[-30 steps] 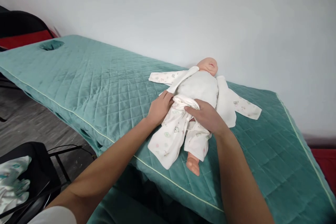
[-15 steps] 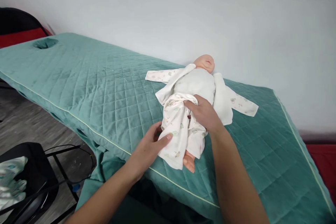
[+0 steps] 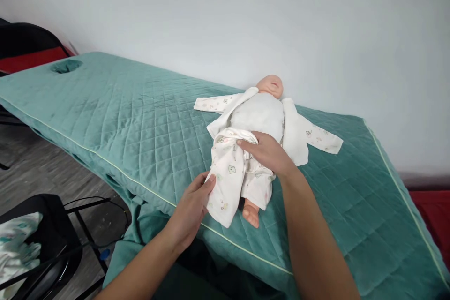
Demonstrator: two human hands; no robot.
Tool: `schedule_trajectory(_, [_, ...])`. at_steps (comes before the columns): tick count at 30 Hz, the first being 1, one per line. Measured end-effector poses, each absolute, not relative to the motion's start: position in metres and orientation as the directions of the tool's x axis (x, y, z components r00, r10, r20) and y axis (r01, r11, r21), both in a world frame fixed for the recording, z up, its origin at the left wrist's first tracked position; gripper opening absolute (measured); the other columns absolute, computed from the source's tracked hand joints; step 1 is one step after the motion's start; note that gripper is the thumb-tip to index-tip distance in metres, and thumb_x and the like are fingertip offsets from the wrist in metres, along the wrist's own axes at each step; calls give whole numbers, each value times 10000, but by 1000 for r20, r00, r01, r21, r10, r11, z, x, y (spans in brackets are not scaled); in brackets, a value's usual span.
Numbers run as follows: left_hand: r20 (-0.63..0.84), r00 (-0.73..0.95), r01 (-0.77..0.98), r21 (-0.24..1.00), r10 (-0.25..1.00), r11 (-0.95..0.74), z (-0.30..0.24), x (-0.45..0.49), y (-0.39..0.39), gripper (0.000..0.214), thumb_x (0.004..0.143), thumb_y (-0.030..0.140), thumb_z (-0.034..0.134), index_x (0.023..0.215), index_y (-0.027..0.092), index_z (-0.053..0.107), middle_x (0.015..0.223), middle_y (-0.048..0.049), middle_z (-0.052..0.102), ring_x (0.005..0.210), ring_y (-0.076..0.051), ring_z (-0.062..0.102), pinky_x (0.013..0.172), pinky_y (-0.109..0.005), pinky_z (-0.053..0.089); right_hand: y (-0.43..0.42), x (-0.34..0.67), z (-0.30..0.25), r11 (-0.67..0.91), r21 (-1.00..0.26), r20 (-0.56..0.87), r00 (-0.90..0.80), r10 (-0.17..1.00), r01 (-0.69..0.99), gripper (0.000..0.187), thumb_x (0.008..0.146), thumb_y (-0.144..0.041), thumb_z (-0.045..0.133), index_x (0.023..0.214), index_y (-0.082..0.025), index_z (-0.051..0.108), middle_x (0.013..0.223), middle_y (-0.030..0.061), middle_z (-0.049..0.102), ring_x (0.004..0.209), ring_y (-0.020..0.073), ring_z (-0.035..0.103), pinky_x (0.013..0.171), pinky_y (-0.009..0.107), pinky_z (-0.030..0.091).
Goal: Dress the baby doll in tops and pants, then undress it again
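Note:
A baby doll [image 3: 270,86] lies on its back on a green quilted bed, its head toward the wall. Its patterned white jacket [image 3: 296,138] hangs open at the front, sleeves spread to both sides, over a pale body. Patterned baby pants [image 3: 228,173] cover its legs. My right hand [image 3: 269,150] pinches the waistband between thumb and fingers. Lower down, my left hand [image 3: 191,208] grips the outer edge of the pant leg on the left. One bare foot [image 3: 251,213] shows from the other leg; the second foot is hidden by cloth.
The quilted bed cover [image 3: 133,117] stretches far left to a face hole [image 3: 66,66]. A black chair [image 3: 52,239] at lower left holds crumpled printed cloth [image 3: 19,239]. A wall [image 3: 225,23] runs behind the bed. Red material [image 3: 431,211] shows at right.
My left hand has moved slightly left and drawn the pant leg outward, so the cloth lies flatter. My right hand keeps its hold on the waistband. The camera view has tilted up slightly.

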State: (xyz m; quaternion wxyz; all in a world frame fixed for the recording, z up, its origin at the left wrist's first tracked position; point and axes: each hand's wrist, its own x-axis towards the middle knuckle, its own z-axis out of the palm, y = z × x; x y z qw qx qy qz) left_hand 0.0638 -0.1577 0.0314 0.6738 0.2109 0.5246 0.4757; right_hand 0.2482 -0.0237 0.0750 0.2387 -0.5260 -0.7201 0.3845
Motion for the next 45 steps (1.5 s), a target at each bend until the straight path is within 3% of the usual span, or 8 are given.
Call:
schedule_trajectory(5, [-420, -105, -250, 888, 901, 385, 27, 59, -160, 374, 840, 551, 699, 906, 197, 595, 749, 40, 569, 626, -90, 465, 566, -199, 350, -30, 253, 80, 188, -873, -73, -502, 862, 450, 381, 868, -528, 650, 1064, -214, 742, 1081, 43, 756, 1024, 271, 677, 876, 385, 510])
schedule_trajectory(11, [-346, -55, -163, 928, 936, 334, 20, 50, -173, 344, 882, 531, 646, 875, 191, 595, 772, 15, 537, 696, -122, 455, 620, -214, 370, -33, 257, 84, 215, -895, -56, -577, 815, 390, 374, 852, -472, 698, 1140, -237, 734, 1153, 40, 745, 1074, 264, 676, 945, 409, 514])
schedule_trajectory(16, [-234, 107, -68, 968, 966, 242, 23, 37, -188, 273, 903, 467, 634, 835, 202, 643, 1097, -64, 630, 896, -199, 548, 781, -278, 455, -32, 258, 85, 209, -888, -73, -576, 814, 409, 391, 848, -475, 707, 1143, -218, 708, 1171, 54, 728, 1097, 270, 658, 950, 407, 506])
schedule_trajectory(18, [-258, 144, -64, 961, 955, 269, 26, 33, -194, 258, 897, 462, 644, 833, 213, 668, 1174, -67, 639, 944, -219, 563, 826, -294, 463, -30, 258, 85, 219, -870, -86, -574, 815, 442, 399, 848, -499, 699, 1115, -204, 706, 1132, 62, 729, 1069, 274, 657, 916, 401, 510])
schedule_trajectory(23, [-476, 137, -287, 820, 869, 495, 23, 46, -212, 291, 808, 480, 754, 901, 205, 728, 930, -60, 696, 912, -231, 613, 810, -309, 486, -29, 258, 85, 247, -818, -116, -570, 813, 519, 397, 838, -559, 676, 995, -196, 705, 1007, 50, 724, 954, 260, 655, 795, 363, 506])
schedule_trajectory(28, [-586, 162, -640, 550, 794, 536, 8, 71, -220, 373, 743, 405, 833, 1064, 240, 742, 1013, -80, 731, 869, -219, 681, 774, -314, 525, -31, 258, 85, 238, -809, -125, -553, 824, 538, 410, 815, -575, 681, 949, -189, 702, 956, 46, 712, 908, 253, 643, 757, 355, 494])
schedule_trajectory(39, [-660, 107, -677, 499, 743, 541, 22, 85, -216, 448, 608, 265, 906, 1011, 151, 746, 978, -109, 764, 695, -169, 690, 586, -228, 504, -32, 256, 85, 222, -837, -111, -553, 825, 500, 360, 800, -538, 707, 950, -210, 716, 924, 38, 719, 879, 254, 647, 779, 366, 508])
schedule_trajectory(45, [-693, 77, -703, 472, 717, 532, 25, 91, -219, 468, 623, 250, 887, 1058, 140, 756, 979, -128, 778, 773, -235, 736, 651, -281, 545, -33, 255, 86, 218, -849, -91, -540, 837, 481, 377, 784, -547, 718, 948, -206, 719, 894, 36, 715, 879, 260, 649, 780, 374, 515])
